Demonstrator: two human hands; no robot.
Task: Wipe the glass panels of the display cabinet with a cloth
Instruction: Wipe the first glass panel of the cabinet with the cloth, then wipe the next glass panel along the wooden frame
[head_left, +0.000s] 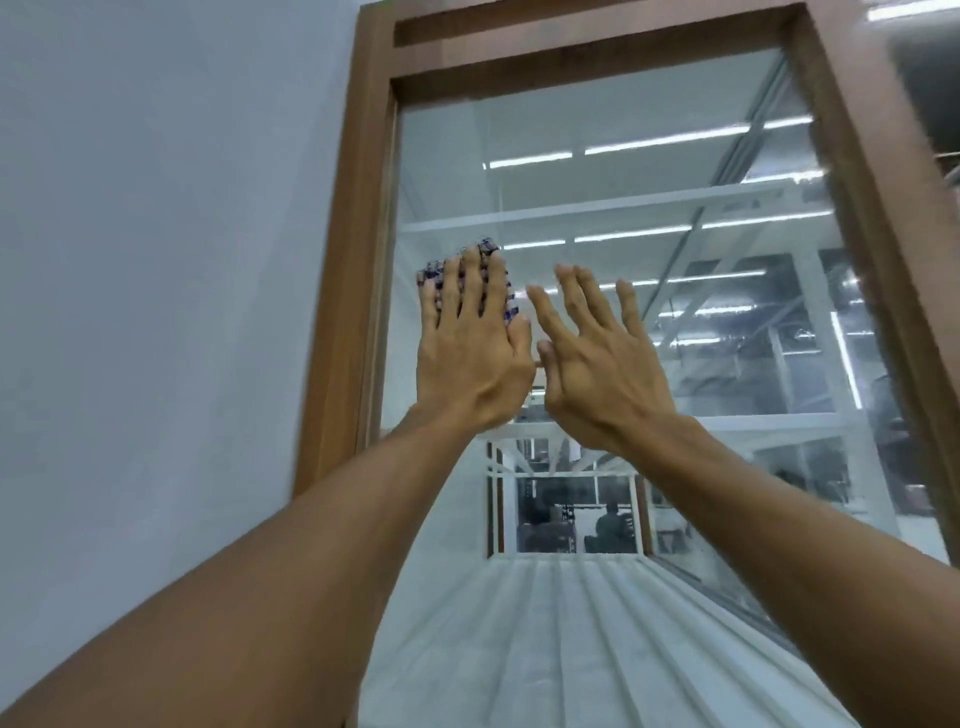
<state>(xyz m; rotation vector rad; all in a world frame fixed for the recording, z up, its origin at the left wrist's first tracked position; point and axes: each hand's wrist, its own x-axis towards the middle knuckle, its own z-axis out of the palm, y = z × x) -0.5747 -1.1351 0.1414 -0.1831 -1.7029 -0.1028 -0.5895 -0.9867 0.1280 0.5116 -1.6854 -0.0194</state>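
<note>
A tall glass panel (649, 156) sits in the brown wooden frame (358, 218) of the display cabinet. My left hand (470, 353) lies flat against the glass near the panel's left edge, fingers spread, pressing a blue-and-white checked cloth (431, 271) onto it. Only the cloth's edges show around my fingertips. My right hand (597, 358) is raised just to the right of the left one, fingers apart, holding nothing; whether it touches the glass I cannot tell.
A plain white wall (156, 260) runs along the left of the cabinet. White shelves (597, 213) cross behind the glass, which reflects ceiling lights. White pleated fabric (571, 649) lies inside the lower part.
</note>
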